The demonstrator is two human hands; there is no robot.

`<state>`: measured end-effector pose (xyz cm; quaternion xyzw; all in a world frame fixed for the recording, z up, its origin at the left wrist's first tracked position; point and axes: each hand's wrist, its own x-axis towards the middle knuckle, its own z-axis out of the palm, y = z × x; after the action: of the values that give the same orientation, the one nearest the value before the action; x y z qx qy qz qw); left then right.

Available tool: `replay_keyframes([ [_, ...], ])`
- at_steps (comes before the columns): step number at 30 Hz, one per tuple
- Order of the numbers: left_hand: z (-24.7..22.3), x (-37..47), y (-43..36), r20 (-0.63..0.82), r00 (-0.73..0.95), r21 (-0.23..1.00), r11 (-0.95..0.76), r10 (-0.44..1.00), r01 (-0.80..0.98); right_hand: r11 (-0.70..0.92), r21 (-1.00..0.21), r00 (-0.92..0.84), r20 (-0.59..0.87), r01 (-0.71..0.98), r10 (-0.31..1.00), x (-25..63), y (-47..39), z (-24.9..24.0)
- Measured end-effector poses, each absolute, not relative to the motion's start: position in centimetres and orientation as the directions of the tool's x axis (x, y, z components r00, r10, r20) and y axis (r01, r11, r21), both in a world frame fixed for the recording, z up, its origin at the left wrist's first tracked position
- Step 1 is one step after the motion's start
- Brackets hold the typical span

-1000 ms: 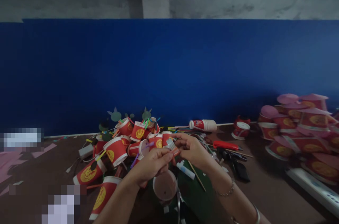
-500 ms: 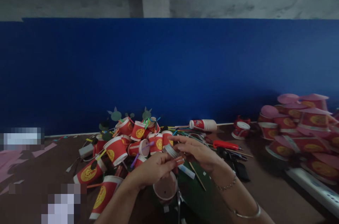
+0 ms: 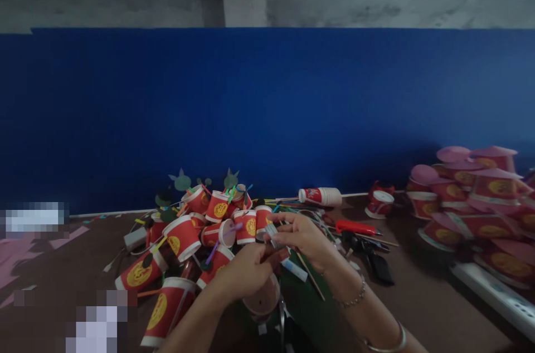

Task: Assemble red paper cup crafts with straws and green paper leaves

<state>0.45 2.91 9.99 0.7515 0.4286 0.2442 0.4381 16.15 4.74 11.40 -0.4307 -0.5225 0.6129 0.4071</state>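
Near the middle of the table, my right hand (image 3: 303, 236) has its thumb and fingers closed on a small pale, ribbed piece (image 3: 273, 235), whose exact kind I cannot make out. My left hand (image 3: 251, 269) is just below and to the left, its fingers curled close under that piece; whether they grip it too is hidden. Beneath the left hand, an upturned paper cup (image 3: 261, 300) with a small dark hole in its base stands on the table. A white and blue tube (image 3: 295, 270) and a thin wooden stick (image 3: 311, 278) lie beside my right wrist.
Red paper cups with yellow emblems (image 3: 181, 237) are heaped at left, some with coloured straws. A stack of cups (image 3: 320, 196) lies at the back. A red-handled tool (image 3: 355, 228), pink-topped cups (image 3: 497, 189) and a white power strip (image 3: 493, 297) are at right. Scissors (image 3: 283, 314) lie in front.
The pale piece is turned more upright, now in my right fingers' pinch. My left hand has rolled over so its back shows more, with its fingers lower.
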Motion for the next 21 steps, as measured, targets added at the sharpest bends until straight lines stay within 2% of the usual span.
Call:
replay_keyframes([
  [5,9.4,0.8,2.4,-0.017,0.513,0.811,-0.288,0.858,0.509,-0.038,-0.997,-0.171,-0.025,-0.07,0.985,15.7,4.5,11.4],
  [9,9.5,1.0,2.2,-0.025,0.487,0.829,-0.254,0.873,0.498,-0.028,-0.997,-0.127,-0.019,-0.069,0.992,15.7,4.4,11.6],
  [16,9.2,1.0,2.9,-0.017,0.424,0.922,-0.15,0.905,0.358,-0.04,-0.98,-0.215,0.003,-0.194,0.977,15.5,3.8,12.0],
  [21,8.0,0.7,4.0,-0.032,0.387,0.976,-0.055,0.921,0.212,-0.044,-0.979,-0.272,0.012,-0.198,0.962,15.4,3.4,12.5],
])
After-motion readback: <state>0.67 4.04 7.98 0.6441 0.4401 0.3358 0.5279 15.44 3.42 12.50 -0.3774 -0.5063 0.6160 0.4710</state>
